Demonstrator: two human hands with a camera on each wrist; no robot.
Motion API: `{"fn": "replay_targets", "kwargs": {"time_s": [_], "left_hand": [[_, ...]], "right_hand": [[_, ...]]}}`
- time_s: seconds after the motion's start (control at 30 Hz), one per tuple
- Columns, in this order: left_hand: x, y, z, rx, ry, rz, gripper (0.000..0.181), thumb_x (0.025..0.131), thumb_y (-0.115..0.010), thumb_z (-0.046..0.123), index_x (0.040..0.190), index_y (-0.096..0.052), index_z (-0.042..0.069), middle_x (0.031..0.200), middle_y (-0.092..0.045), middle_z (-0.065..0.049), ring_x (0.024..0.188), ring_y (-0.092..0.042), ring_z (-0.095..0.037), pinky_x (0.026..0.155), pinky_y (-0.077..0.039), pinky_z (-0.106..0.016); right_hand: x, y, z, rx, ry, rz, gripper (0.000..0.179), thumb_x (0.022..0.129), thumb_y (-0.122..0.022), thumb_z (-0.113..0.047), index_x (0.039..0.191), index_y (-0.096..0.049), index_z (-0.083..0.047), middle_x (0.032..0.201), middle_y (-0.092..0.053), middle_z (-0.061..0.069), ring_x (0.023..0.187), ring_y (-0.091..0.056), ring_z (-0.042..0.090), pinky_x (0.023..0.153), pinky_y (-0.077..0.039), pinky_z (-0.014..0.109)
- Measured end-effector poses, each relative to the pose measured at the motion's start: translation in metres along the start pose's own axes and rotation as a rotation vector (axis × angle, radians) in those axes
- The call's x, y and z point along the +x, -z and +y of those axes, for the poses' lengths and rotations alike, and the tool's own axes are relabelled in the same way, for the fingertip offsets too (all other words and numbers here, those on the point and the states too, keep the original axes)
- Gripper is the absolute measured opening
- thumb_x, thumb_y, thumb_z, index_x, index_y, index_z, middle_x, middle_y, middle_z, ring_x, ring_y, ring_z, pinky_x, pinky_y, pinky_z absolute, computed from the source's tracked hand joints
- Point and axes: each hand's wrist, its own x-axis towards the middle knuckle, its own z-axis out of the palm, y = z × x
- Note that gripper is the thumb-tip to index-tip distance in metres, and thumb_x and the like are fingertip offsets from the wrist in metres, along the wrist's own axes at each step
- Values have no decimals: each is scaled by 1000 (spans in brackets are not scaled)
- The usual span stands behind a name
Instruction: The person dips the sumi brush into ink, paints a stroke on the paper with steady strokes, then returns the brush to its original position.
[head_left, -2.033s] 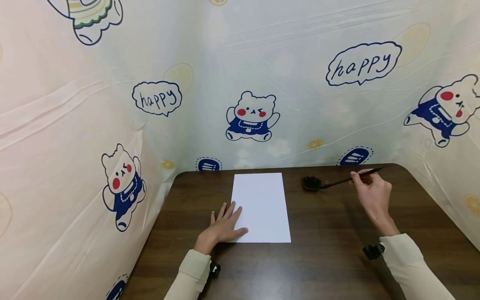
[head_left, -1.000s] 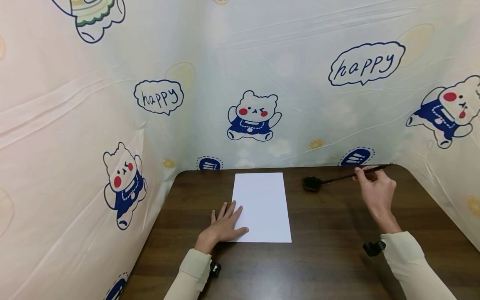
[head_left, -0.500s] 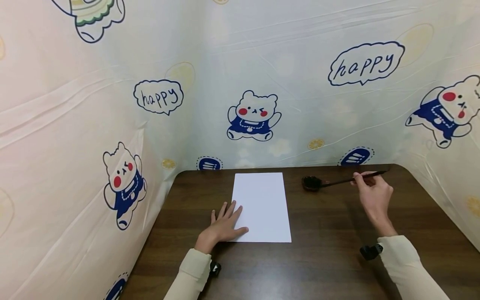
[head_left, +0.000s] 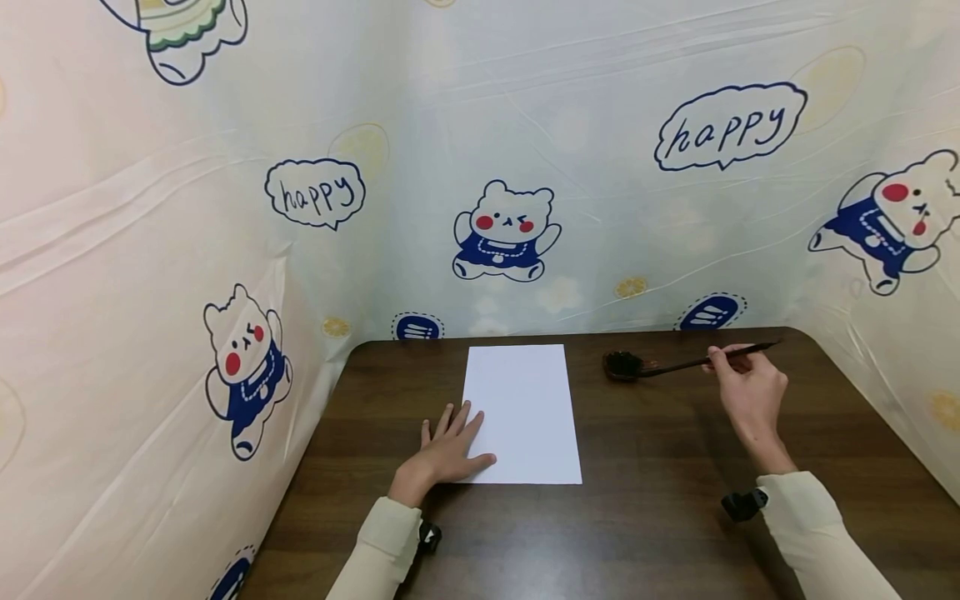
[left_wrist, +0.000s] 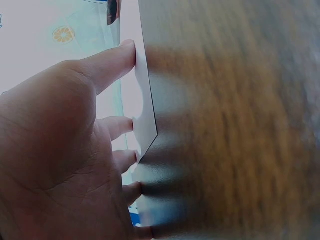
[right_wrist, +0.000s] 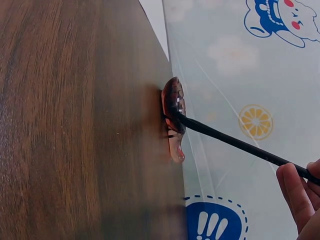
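Note:
A white sheet of paper (head_left: 521, 408) lies in the middle of the wooden table. My left hand (head_left: 442, 454) rests on its lower left edge with fingers spread, some of them past the paper on the wood. To the right of the sheet stands a small dark red-brown ink dish (head_left: 622, 367) with a short tab, seen better in the right wrist view. My right hand (head_left: 750, 398) pinches a black-handled writing brush (head_left: 682, 364), held slanting with its lower end in the dish. The dish wall hides the bristles.
The brown wooden table (head_left: 600, 533) ends at a pale curtain (head_left: 585, 150) printed with bears and "happy" bubbles, which also hangs at both sides. A small black device (head_left: 744, 504) sits at my right wrist, another (head_left: 429, 538) at my left.
My right hand went slightly right with the brush, then came back left, and the handle now lies a little lower at its far end. The left hand and paper stay put.

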Motion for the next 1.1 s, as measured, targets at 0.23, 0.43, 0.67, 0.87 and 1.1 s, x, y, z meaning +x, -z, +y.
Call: {"fn": "replay_targets", "kwargs": {"time_s": [0.23,0.43,0.67,0.87,1.1], "left_hand": [[1,0,0,3,5,-1,85,91,-52,64,158,-21,21,167,-6,-9,153,0,-39,110,0,-76],[0,2,0,7,10,-3,85,91,-51,65,158,-21,23,167,-5,-8,153,1,-39,111,0,-75],[0,1,-1,8,6,-4,84,91,-51,65,158,-20,23,167,-4,-8,153,2,-39,111,-1,-75],[0,0,-1,10,5,-9,84,91,-50,65,158,-20,23,167,-4,-8,153,2,-38,111,-1,-75],[0,-2,-2,-6,-11,2,83,91,-52,63,158,-22,22,167,-6,-9,153,1,-40,110,0,-76]], "right_hand": [[-1,1,-2,-2,7,-11,31,92,-66,-39,90,-70,-9,73,-72,-4,62,-60,-16,54,-40,11],[0,3,-3,-12,21,-5,28,92,-67,-37,90,-70,-9,74,-73,-1,61,-56,-21,54,-39,11],[0,5,-4,-9,29,-1,30,92,-67,-38,91,-72,-9,74,-73,-2,61,-55,-21,56,-40,9],[-1,8,-6,-18,27,-9,27,92,-67,-35,93,-72,-9,80,-75,11,61,-54,-21,56,-39,9],[1,12,-12,-5,66,24,26,92,-68,-34,90,-72,-8,77,-74,9,61,-55,-20,56,-40,7]]}}
